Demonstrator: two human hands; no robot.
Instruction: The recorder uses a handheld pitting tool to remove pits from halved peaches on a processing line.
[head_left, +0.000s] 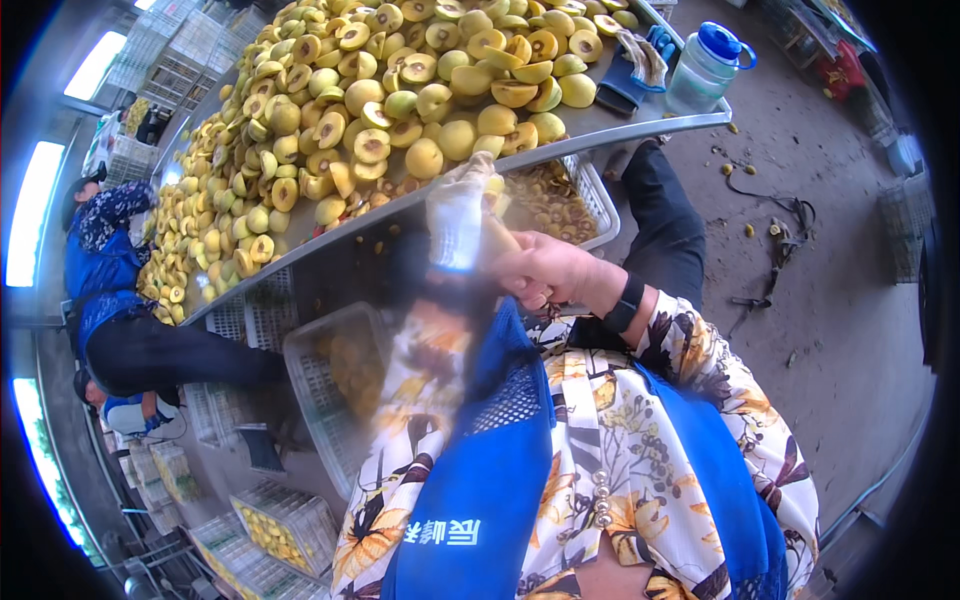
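Note:
My left hand (459, 214), in a white knit glove with a soiled tan finger end, is raised just in front of the metal table's edge. Close against it on the right is my bare right hand (551, 270), with a black band on its wrist. The right fingers are curled on a blurred, pale yellowish thing (501, 241) between the hands; whether it is fruit or part of the glove is unclear. Whether the left fingers hold anything is hidden. Beyond the hands, halved yellow stone fruit (371, 146), probably plums or apricots, lie heaped on the table (592, 141).
Blue-and-tan work gloves (634, 71) and a blue-lidded water bottle (705, 67) stand at the table's right end. Below is a white crate (600, 199) of brown fruit scraps. A fruit crate (352, 367) stands at left. A co-worker (112, 247) sits beyond; straps (784, 240) lie on the floor.

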